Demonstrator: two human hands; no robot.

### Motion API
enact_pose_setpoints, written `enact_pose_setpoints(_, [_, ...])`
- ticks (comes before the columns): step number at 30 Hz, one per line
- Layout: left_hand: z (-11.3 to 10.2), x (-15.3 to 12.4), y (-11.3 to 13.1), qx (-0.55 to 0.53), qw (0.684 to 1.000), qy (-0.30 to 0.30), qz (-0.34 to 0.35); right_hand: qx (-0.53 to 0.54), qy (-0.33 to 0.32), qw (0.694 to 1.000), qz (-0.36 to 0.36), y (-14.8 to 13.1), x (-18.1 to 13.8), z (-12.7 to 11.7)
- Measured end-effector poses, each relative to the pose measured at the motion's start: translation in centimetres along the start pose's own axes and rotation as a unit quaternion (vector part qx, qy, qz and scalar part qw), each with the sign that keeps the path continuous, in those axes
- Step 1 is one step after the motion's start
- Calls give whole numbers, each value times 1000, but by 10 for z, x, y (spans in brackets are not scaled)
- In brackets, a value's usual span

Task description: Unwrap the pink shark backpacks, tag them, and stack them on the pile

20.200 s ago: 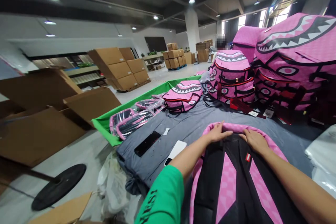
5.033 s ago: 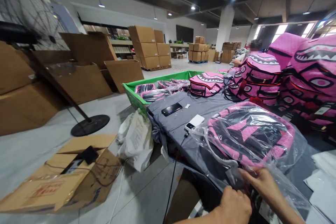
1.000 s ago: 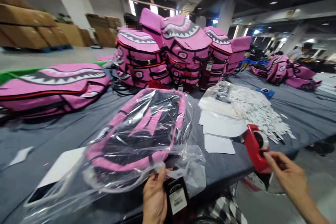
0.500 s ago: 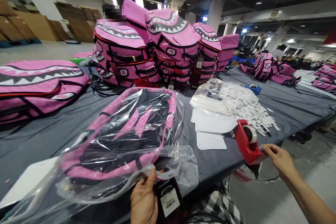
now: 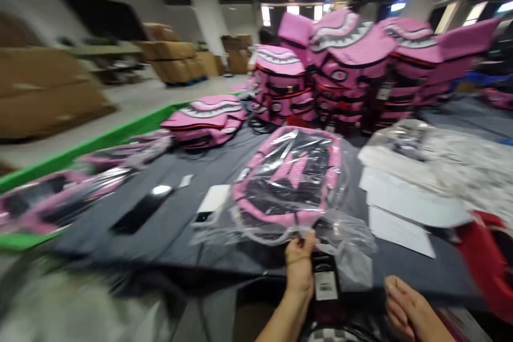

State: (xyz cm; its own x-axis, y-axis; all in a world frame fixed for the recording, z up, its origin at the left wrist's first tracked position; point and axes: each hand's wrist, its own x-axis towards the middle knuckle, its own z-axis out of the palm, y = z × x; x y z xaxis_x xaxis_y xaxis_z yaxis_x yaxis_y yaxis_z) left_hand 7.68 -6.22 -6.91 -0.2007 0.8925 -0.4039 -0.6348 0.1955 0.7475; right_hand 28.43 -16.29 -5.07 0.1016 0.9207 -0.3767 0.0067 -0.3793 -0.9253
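A pink and black backpack (image 5: pixel 294 171) lies on the table inside a clear plastic bag (image 5: pixel 256 235). My left hand (image 5: pixel 300 262) pinches the bag's near edge, thumb on top. Just to its right hangs a black tag (image 5: pixel 326 283) with a white barcode label, over the table's front edge. My right hand (image 5: pixel 406 302) is apart from the bag, low at the table edge, with its fingers pressed together. Whatever they hold, if anything, is too blurred to see. Right of that hand stands a red tape dispenser (image 5: pixel 487 262), partly out of view.
Pink shark-mouth backpacks (image 5: pixel 348 64) stand stacked at the back. Paper sheets (image 5: pixel 401 230) and a heap of small white pieces (image 5: pixel 476 160) lie to the right. A white power bank (image 5: pixel 212 203) and a dark phone (image 5: pixel 142 208) rest left. Bagged backpacks (image 5: pixel 64 197) fill a green-edged area.
My view has swung to the left. My right hand has left the tape dispenser and come closer to the left hand, which still pinches the bag's edge.
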Motion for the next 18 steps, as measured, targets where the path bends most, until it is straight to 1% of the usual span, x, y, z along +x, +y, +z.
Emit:
enact_pose_setpoints(1, [3,0,-1,-5,1000,1,3,-50,-80,995,-24,-10,5,18])
enact_pose_setpoints(2, [6,1,-3,-15,1000,-4,9,-110,-137,981,-80,-22,13,34])
enact_pose_setpoints(3, [7,3,-5,-26,1000,-3,17,-171,-183,957,-148,-37,22,49])
enact_pose_setpoints(5, [8,7,-9,-53,998,15,30,-269,-263,889,-262,-66,46,73])
enact_pose_setpoints(6, [8,8,-11,-66,997,18,33,-309,-285,857,-300,-78,61,83])
enact_pose_setpoints(7, [8,8,-13,-76,996,13,37,-348,-289,828,-331,-87,75,90])
enact_pose_setpoints(8, [7,9,-14,-80,996,0,43,-391,-280,800,-359,-94,89,95])
enact_pose_setpoints(9, [8,9,-15,-77,996,-15,50,-436,-253,772,-387,-97,103,97])
enact_pose_setpoints(11, [8,8,-15,-54,995,-33,71,-527,-166,709,-438,-97,124,96])
enact_pose_setpoints(13, [8,7,-14,-29,996,-15,78,-591,-98,647,-471,-91,136,91])
enact_pose_setpoints(14, [8,6,-13,-20,997,-8,76,-610,-80,626,-479,-87,139,90])
enact_pose_setpoints(15, [7,6,-13,-17,997,-3,75,-622,-69,614,-480,-85,140,89])
enact_pose_setpoints(16, [5,5,-12,-19,997,-8,72,-629,-65,612,-476,-83,140,90])
enact_pose_setpoints(17, [2,5,-12,-29,997,-24,69,-631,-65,617,-466,-82,139,92])
enact_pose_setpoints(18, [-1,4,-12,-45,996,-43,65,-628,-69,632,-449,-82,137,95])
